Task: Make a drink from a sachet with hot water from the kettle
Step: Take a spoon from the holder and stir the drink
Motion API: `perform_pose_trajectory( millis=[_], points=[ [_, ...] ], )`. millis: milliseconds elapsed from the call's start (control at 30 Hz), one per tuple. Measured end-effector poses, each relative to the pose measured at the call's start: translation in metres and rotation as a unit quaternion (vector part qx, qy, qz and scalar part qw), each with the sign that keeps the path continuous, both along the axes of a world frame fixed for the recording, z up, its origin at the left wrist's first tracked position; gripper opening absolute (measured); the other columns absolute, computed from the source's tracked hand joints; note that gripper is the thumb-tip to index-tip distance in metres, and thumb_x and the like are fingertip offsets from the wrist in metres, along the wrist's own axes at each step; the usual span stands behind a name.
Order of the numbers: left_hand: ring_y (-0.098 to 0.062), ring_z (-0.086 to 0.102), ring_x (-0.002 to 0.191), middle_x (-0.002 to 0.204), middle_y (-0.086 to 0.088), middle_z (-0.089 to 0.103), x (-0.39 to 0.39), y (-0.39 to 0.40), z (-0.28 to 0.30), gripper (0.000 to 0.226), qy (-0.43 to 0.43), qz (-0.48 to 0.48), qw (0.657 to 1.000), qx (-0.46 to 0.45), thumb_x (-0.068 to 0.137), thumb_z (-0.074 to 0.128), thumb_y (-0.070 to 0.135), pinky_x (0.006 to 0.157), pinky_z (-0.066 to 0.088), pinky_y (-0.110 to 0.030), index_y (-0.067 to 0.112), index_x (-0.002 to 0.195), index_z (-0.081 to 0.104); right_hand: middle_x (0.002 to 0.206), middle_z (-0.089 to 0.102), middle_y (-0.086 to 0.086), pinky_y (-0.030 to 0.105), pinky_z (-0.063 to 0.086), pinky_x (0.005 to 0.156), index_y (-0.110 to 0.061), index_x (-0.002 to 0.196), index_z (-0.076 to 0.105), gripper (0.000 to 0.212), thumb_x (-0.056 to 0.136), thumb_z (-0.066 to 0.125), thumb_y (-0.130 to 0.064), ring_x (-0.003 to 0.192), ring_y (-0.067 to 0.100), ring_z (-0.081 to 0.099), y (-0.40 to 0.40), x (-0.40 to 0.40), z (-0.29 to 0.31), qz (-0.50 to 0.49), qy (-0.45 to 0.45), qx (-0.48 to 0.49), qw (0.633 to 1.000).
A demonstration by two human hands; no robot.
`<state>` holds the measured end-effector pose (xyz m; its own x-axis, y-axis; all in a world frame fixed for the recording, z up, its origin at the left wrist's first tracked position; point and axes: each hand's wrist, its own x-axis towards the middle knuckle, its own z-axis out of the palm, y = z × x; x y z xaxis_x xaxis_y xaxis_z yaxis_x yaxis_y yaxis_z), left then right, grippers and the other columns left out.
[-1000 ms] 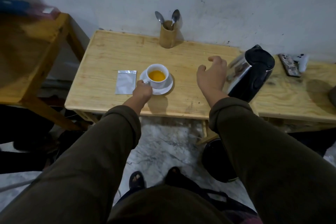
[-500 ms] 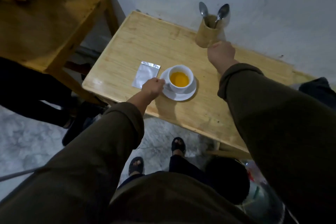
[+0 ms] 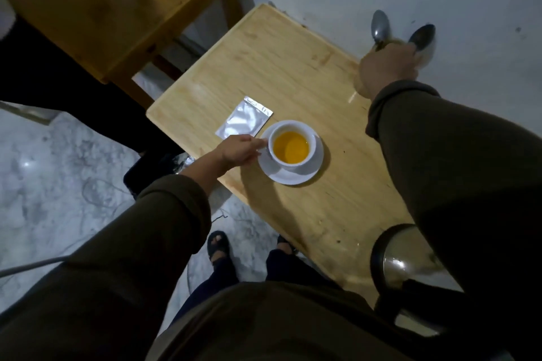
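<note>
A white cup [image 3: 311,152] of orange drink stands on a white saucer [image 3: 293,178] near the left end of the light wooden table [image 3: 278,73]. My left hand [image 3: 239,151] pinches the cup's handle. A silver sachet [image 3: 243,121] lies flat just left of the saucer. My right hand [image 3: 385,67] is at the back of the table, over the spoon holder, which it almost hides. Two spoons [image 3: 380,28] stick up behind its fingers; whether they grip one is hidden. The kettle [image 3: 399,264] sits at the lower right, partly under my right arm.
A darker wooden table [image 3: 117,9] stands to the upper left, with a gap between the two tables. The white wall runs right behind the spoons. My sandalled feet [image 3: 218,246] are on the marble floor at the table's front edge.
My right hand went from beside the kettle to the back of the table and now covers the spoon holder. My left hand stays on the cup. The view has swung left.
</note>
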<state>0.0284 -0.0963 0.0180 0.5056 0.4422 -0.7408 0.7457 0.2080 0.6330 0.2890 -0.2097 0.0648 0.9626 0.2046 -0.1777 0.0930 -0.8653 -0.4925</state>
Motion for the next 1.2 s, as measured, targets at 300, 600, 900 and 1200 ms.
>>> perform_pose_trajectory(
  millis=[300, 600, 900, 1200],
  points=[
    [-0.02, 0.045, 0.07, 0.093, -0.015, 0.049, 0.001, -0.004, 0.004, 0.017, -0.004, 0.013, 1.0, -0.009, 0.088, 0.062, 0.016, 0.061, 0.039, -0.023, 0.013, 0.071, 0.058, 0.148, 0.039, 0.015, 0.047, 0.022, 0.116, -0.009, 0.134, 0.048, 0.058, 0.082, 0.035, -0.029, 0.139, 0.032, 0.031, 0.004, 0.02, -0.012, 0.052, 0.069, -0.054, 0.995],
    [-0.017, 0.044, 0.069, 0.094, -0.014, 0.048, 0.002, -0.001, 0.0, 0.016, -0.006, 0.002, 1.0, -0.006, 0.089, 0.062, 0.022, 0.062, 0.039, -0.021, 0.011, 0.078, 0.057, 0.125, 0.061, 0.008, 0.046, 0.044, 0.103, -0.02, 0.117, 0.063, 0.036, 0.089, 0.043, -0.032, 0.118, 0.028, 0.054, 0.006, 0.011, -0.006, -0.072, 0.02, 0.059, 0.995],
    [-0.018, 0.048, 0.069, 0.093, -0.015, 0.054, 0.004, 0.004, -0.002, 0.021, 0.0, -0.059, 0.998, 0.016, 0.092, 0.059, 0.026, 0.063, 0.042, -0.021, 0.005, 0.087, 0.06, 0.116, 0.063, 0.011, 0.043, 0.04, 0.101, -0.012, 0.109, 0.062, 0.028, 0.097, 0.042, -0.027, 0.112, 0.03, 0.053, 0.005, -0.002, 0.039, 0.033, -0.212, 0.063, 0.975],
    [-0.024, 0.055, 0.083, 0.093, -0.016, 0.059, 0.005, 0.015, -0.007, 0.03, -0.009, -0.148, 0.988, 0.037, 0.092, 0.057, 0.036, 0.074, 0.045, -0.03, 0.012, 0.073, 0.058, 0.105, 0.064, 0.014, 0.045, 0.047, 0.088, -0.007, 0.109, 0.054, 0.02, 0.098, 0.038, -0.015, 0.099, 0.031, 0.059, -0.009, -0.07, 0.057, 0.083, -0.217, 0.055, 0.971]
  ],
)
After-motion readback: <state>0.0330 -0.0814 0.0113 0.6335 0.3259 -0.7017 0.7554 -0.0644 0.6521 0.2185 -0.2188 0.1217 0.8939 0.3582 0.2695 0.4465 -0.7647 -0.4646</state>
